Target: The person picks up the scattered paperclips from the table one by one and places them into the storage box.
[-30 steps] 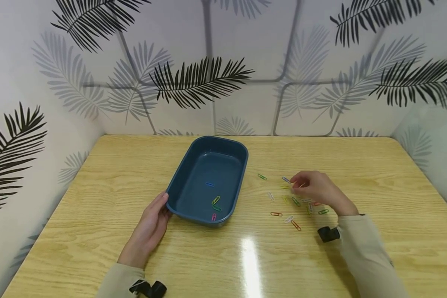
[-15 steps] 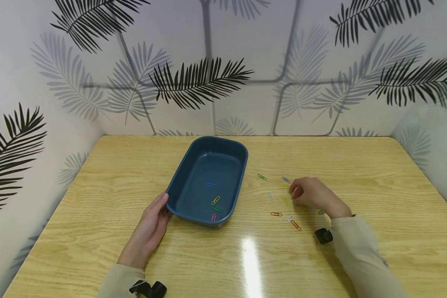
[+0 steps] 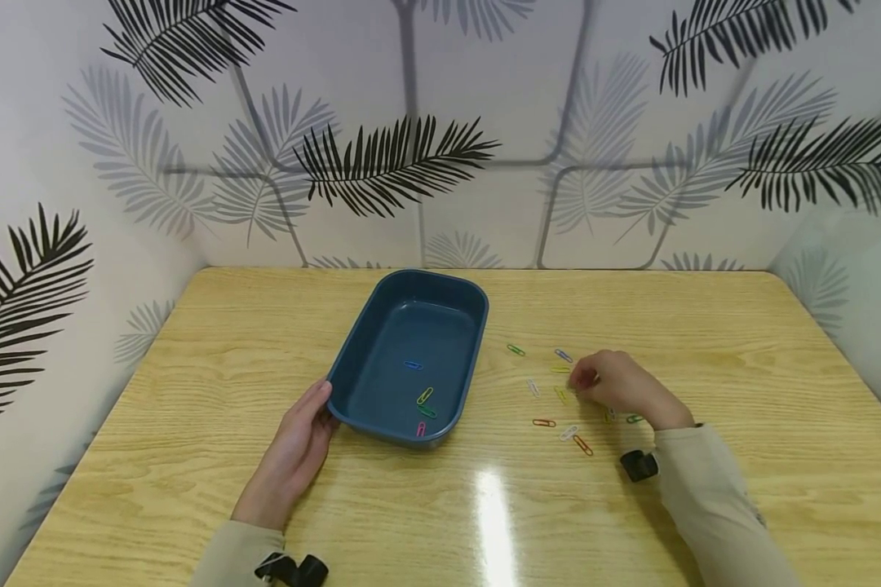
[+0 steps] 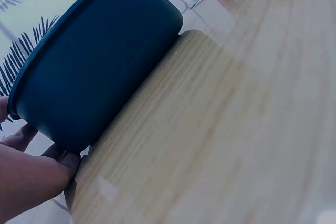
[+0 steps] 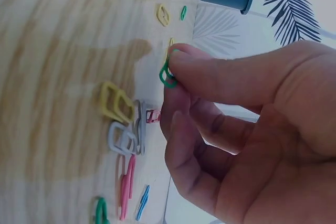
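A dark blue plastic bin (image 3: 418,328) stands on the table, with several paper clips in it, among them a yellow paper clip (image 3: 425,396). At its near left corner my left hand (image 3: 297,452) grips it, thumb at the rim and fingers under the outer wall, as the left wrist view also shows. Over the loose clips to the right is my right hand (image 3: 624,390). Its thumb and forefinger pinch a green paper clip (image 5: 166,77), seen in the right wrist view. Below that hand lie yellow, white and pink clips, partly hidden from the head view.
Several more clips lie between bin and right hand, including a red paper clip (image 3: 544,422), a white paper clip (image 3: 568,433) and a green paper clip (image 3: 515,350). The wooden table (image 3: 250,326) meets a leaf-patterned wall covering (image 3: 484,212) at the back.
My right hand has come slightly down and toward the left over the clips, then stayed nearly still through the last half second. The left hand and bin have kept their place.
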A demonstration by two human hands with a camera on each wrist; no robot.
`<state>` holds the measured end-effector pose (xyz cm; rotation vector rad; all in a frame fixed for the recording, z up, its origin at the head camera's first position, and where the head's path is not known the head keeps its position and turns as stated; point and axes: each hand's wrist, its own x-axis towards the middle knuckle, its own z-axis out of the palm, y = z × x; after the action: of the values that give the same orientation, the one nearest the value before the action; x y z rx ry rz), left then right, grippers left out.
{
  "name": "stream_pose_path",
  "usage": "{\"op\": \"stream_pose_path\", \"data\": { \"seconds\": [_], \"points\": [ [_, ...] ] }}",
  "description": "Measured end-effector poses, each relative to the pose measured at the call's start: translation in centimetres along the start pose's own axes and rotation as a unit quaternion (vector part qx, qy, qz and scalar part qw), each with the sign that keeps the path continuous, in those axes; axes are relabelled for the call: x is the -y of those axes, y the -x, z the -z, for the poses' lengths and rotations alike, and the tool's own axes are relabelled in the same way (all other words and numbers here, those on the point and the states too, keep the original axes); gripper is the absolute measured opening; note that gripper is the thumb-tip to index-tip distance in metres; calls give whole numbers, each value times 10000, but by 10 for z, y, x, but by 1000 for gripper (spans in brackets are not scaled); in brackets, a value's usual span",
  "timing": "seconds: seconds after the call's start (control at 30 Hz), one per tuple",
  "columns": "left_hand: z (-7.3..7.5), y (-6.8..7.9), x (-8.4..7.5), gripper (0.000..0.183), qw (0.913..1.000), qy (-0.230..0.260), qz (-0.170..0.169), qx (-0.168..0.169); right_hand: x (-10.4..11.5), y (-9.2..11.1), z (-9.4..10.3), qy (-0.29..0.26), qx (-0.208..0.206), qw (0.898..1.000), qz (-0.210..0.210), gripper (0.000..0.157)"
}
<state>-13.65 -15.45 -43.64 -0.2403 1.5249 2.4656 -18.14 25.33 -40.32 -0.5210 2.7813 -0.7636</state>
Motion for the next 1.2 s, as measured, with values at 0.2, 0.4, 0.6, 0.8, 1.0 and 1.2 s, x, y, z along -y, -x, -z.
{"op": "stream_pose_path", "data": {
  "seconds": [0.2, 0.4, 0.6, 0.8, 1.0, 1.2],
  "points": [
    [0, 0, 0, 47, 10000, 3, -14, 32, 1, 1, 1, 7, -45, 10000, -27, 14],
    [0, 0, 1, 46, 10000, -28, -26, 27, 3, 1, 1, -80, -62, 9998, -147, 12],
    [1, 0, 1, 46, 10000, -24, -33, 26, 6, 0, 2, -204, -162, 9994, -234, 7],
    [1, 0, 3, 49, 9997, -119, -180, 114, 11, -3, 8, -666, -336, 9971, -166, 7],
    [2, 0, 3, 51, 9995, -156, -223, 159, 13, -6, 11, -1089, -544, 9924, -168, 10],
    [2, -1, 2, 49, 9998, -18, -123, 130, 19, -12, 13, -1245, -741, 9894, -81, 11]
  ]
}}
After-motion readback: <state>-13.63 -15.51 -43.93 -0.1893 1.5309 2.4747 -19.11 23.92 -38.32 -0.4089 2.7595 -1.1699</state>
